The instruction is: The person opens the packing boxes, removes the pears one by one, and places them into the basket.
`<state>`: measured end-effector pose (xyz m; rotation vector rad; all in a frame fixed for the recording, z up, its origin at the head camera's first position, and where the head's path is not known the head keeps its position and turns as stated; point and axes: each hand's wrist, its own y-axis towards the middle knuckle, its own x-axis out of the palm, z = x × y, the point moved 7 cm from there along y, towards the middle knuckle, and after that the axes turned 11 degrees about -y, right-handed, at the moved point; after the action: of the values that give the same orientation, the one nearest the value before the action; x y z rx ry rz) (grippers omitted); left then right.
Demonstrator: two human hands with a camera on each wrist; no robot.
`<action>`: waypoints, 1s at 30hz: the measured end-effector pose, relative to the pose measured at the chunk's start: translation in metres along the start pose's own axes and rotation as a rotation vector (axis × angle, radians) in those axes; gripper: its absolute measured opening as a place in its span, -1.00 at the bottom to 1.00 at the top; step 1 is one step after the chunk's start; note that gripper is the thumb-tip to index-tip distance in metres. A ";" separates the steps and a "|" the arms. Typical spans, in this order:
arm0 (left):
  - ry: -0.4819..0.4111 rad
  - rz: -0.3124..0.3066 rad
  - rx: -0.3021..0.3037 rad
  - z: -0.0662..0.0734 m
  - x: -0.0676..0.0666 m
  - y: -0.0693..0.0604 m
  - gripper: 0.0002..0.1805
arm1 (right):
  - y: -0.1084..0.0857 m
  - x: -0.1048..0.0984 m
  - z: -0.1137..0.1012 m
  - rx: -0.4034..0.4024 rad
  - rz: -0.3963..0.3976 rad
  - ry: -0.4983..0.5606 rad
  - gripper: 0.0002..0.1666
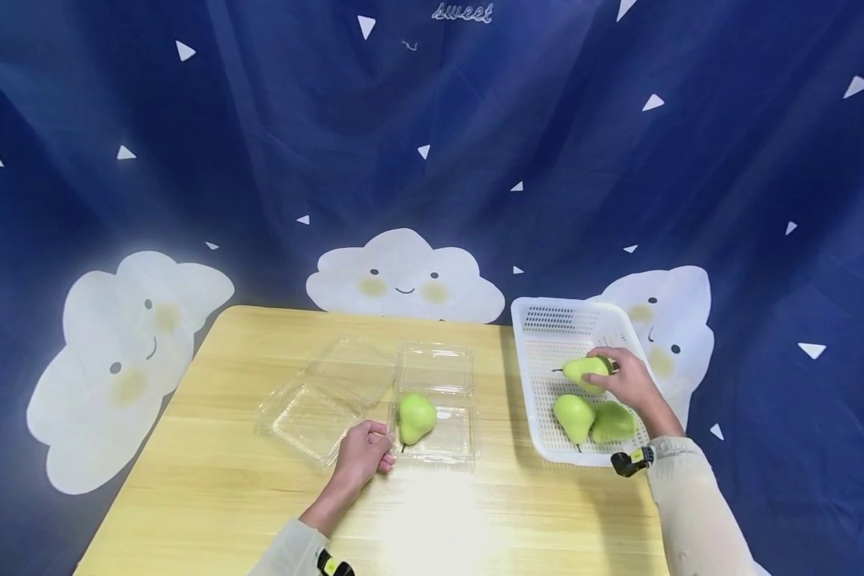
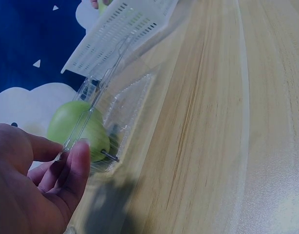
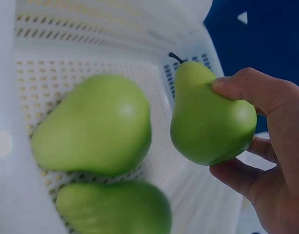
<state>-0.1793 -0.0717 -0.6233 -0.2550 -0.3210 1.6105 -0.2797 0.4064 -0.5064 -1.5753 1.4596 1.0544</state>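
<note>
In the right wrist view my right hand (image 3: 281, 117) grips a green pear (image 3: 208, 117) by its rounded end, its dark stem pointing away. The hand is over the white basket (image 1: 529, 416), where two more pears (image 1: 574, 416) (image 3: 96, 126) lie on the perforated floor. My left hand (image 1: 363, 456) pinches the edge of a clear plastic clamshell box (image 1: 450, 432) between thumb and fingers, as the left wrist view shows. One pear (image 1: 418, 418) lies in the near half of that box, at its left side, stem toward me. The box's lid (image 1: 435, 368) is folded back away from me.
A second clear clamshell box (image 1: 317, 412), opened out, lies on the wooden table (image 1: 209, 448) left of the first. The basket stands at the table's right side. Behind hangs a dark blue curtain (image 1: 374, 112) with white clouds and triangles.
</note>
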 end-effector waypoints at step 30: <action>0.015 0.003 0.004 0.001 0.000 -0.001 -0.75 | -0.004 0.027 0.048 0.247 -0.101 -0.074 -0.33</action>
<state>-0.1784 -0.0717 -0.6220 -0.2647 -0.3062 1.6111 -0.2795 0.4399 -0.5505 -1.4038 1.3874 0.8316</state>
